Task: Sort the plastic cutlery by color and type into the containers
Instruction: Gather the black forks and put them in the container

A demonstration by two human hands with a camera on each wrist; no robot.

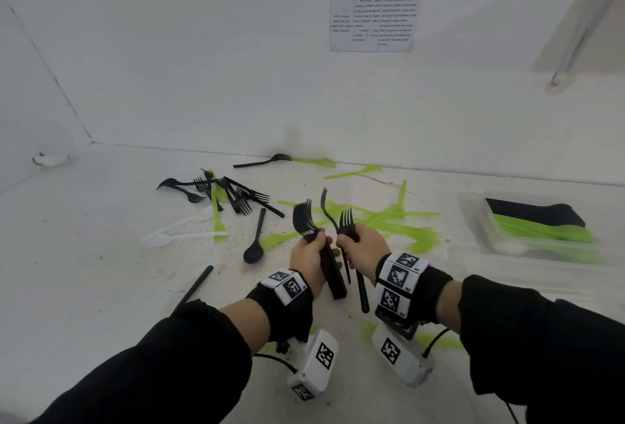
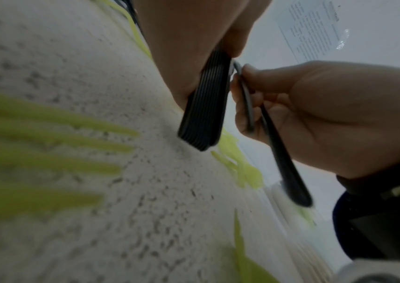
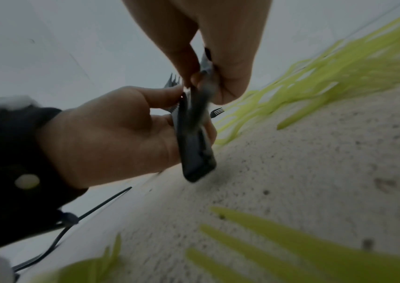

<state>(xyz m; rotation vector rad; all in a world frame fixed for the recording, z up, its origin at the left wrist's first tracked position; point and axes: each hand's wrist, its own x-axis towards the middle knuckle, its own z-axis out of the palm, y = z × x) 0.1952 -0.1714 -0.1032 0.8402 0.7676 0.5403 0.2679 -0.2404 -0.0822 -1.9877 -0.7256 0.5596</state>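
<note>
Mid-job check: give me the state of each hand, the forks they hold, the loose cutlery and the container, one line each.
left hand: gripping a stack of black forks, tines up
right hand: gripping a few black forks, tines up
black spoon: lying loose on the table
white spoons: lying loose, unsorted
green forks: scattered on the table
container: open, holding black and green cutlery

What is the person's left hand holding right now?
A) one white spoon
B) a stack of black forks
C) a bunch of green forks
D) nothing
B: the left hand grips a stack of black forks, tines up, handles bunched together, as the left wrist view also shows.
</note>
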